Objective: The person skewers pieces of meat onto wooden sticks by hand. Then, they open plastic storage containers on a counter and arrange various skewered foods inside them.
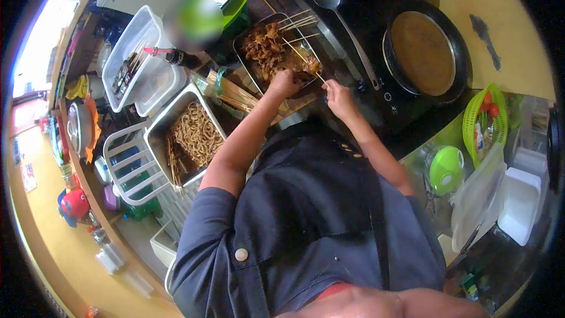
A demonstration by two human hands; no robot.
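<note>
My right hand [340, 97] is closed around the end of a bamboo skewer [322, 79], just off the tray's near right corner. Brown sauced meat [312, 66] is threaded on that skewer, which slants over the tray. In the metal tray [249, 74] lies a pile of dark marinated meat [262, 45]. Several skewers [299, 22] stick out over its far right side. My left hand [283, 82] reaches over the near edge of the tray, fingers curled down at the meat. What those fingers hold is hidden.
Bare bamboo sticks [236, 95] lie left of my left hand. Another tray [154, 135] holds coiled skewered food. To the right, a pan of brown liquid [424, 53] sits on the black cooktop, beside a ladle [353, 32]. A sauce bottle [176, 56] stands near plastic tubs.
</note>
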